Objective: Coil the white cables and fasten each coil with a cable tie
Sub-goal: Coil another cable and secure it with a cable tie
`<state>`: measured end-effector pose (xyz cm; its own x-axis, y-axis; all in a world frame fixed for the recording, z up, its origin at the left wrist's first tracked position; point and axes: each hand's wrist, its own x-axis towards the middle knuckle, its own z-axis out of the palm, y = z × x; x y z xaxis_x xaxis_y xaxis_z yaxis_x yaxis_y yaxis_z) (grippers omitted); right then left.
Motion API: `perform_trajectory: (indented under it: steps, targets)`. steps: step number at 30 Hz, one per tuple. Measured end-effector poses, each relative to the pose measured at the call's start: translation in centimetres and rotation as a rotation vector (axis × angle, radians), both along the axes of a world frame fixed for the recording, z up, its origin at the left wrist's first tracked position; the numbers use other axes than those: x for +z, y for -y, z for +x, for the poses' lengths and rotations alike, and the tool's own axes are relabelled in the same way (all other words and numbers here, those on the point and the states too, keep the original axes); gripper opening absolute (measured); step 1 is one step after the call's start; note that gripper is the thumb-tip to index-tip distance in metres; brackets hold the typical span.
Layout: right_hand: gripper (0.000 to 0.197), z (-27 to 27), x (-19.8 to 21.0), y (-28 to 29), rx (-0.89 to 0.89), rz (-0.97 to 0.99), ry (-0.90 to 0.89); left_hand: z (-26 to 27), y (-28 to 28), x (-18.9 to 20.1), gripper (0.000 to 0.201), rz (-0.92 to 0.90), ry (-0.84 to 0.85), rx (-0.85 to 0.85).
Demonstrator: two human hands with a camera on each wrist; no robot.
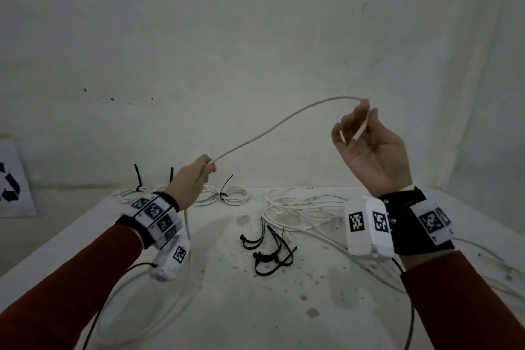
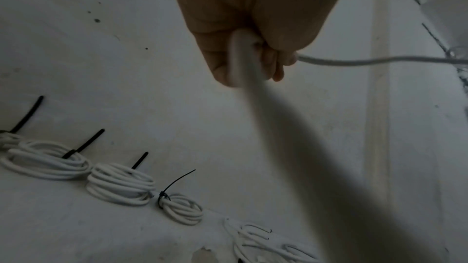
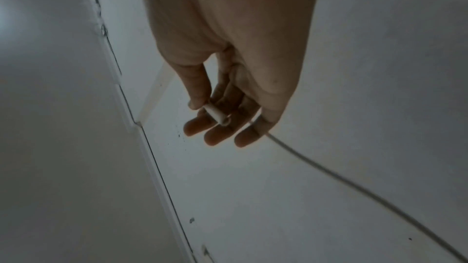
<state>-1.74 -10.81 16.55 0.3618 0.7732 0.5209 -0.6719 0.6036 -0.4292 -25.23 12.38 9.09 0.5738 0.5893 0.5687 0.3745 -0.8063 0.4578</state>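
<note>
A white cable (image 1: 272, 126) arcs in the air between my two hands above the table. My left hand (image 1: 196, 179) grips it in a fist, and the rest hangs down past my wrist; in the left wrist view the cable (image 2: 253, 87) runs out of the left hand (image 2: 243, 47) toward the camera. My right hand (image 1: 366, 139) is raised, palm toward me, and pinches the cable's end. In the right wrist view the cut end (image 3: 217, 114) lies between thumb and fingers (image 3: 217, 135). Loose black cable ties (image 1: 270, 250) lie mid-table.
Several tied white coils (image 1: 230, 194) with black tie tails stand along the table's back edge, also the coils (image 2: 121, 183) in the left wrist view. A tangle of loose white cables (image 1: 301, 210) lies at back right. A wall (image 1: 255, 37) rises behind the stained white table (image 1: 284, 307).
</note>
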Motion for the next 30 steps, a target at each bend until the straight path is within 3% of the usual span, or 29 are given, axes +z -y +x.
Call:
perform_trajectory:
  steps: [2, 4, 8, 11, 14, 16, 19, 21, 26, 30]
  targets:
    - [0.019, 0.0, 0.1, 0.1, -0.038, 0.056, -0.083, -0.4, 0.0, -0.5, 0.007, 0.018, 0.067, 0.023]
    - [0.018, -0.2, 0.0, -0.4, -0.118, 0.042, -0.052, -0.6, 0.4, -0.5, 0.009, 0.097, 0.057, 0.036]
    - [0.012, -0.2, -0.5, -2.2, -0.355, -0.030, 0.095, -1.1, 1.9, 0.0, 0.011, 0.282, -0.205, 0.058]
    - [0.011, -0.3, -1.1, -4.1, -0.634, -0.126, 0.295, -1.7, 3.3, 0.7, 0.034, 0.467, -0.306, -0.014]
    - [0.019, -0.7, -2.1, -5.6, -0.950, -0.251, 0.728, -2.2, 4.9, 1.7, 0.041, 0.608, -0.348, -0.062]
    - [0.015, -1.1, -2.7, -5.8, -1.043, -0.327, 1.122, -2.3, 5.6, 2.4, 0.039, 0.681, -0.346, -0.055]
    - [0.011, -1.9, -3.4, -5.7, -0.939, -0.362, 1.765, -2.7, 5.8, 2.9, 0.036, 0.751, -0.310, -0.023]
    - [0.018, -2.5, -3.7, -5.4, -0.798, -0.352, 1.953, -3.1, 5.6, 3.5, 0.037, 0.774, -0.289, -0.006]
    - [0.026, -4.1, -3.6, -4.5, -0.548, -0.451, 1.852, -4.2, 5.2, 5.5, 0.010, 0.821, -0.239, 0.063]
    - [0.050, -5.3, -3.9, -4.5, -0.427, -0.426, 1.609, -3.9, 5.2, 6.6, 0.022, 0.847, -0.171, 0.070]
